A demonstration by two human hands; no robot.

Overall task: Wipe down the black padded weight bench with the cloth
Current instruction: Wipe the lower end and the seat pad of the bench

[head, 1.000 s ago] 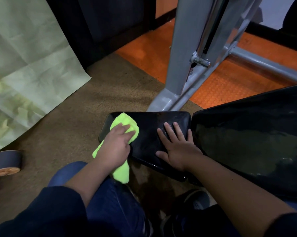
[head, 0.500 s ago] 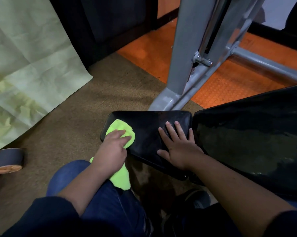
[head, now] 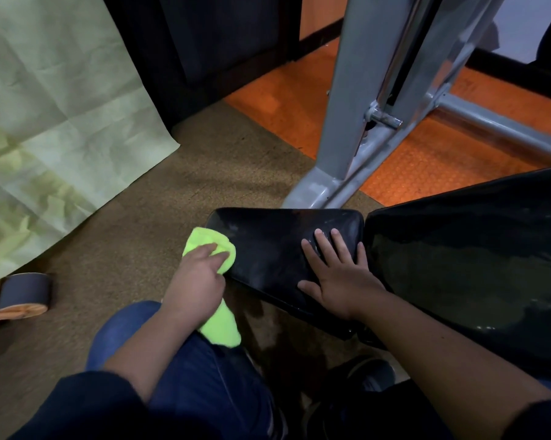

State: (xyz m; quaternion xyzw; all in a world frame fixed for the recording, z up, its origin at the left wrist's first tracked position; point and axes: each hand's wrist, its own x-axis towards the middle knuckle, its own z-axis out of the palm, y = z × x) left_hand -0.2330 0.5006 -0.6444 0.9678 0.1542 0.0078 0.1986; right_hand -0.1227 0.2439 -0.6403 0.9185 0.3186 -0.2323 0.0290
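So, quick rundown from where I'm standing:

Cloth: the bright green cloth point(head: 211, 249) is bunched at the left end of the small seat pad point(head: 277, 249), one tail hanging down past the edge toward the person's knee.

Left hand: the left hand point(head: 198, 277) presses the cloth down, fingers point(head: 218, 256) curled over it and holding it.

Right hand: the right hand point(head: 337, 274) lies flat on the pad's right end, fingers spread and straight, bracing it.

Bench: the black padded weight bench is two pieces, the seat pad and a bigger back pad point(head: 477, 265) just beside it on the right, with a narrow gap between.

What changed: a second ago the cloth sat further in on the pad; it's slid out to the left edge now. The right hand hasn't budged.

What that means: looks to me like one stroke across the seat just finished. The middle shows faint streaks, and the cloth is nowhere near the big back pad, so I'd say plenty is left.

Background: grey metal frame point(head: 356, 122) behind, brown carpet point(head: 125, 249) underneath.
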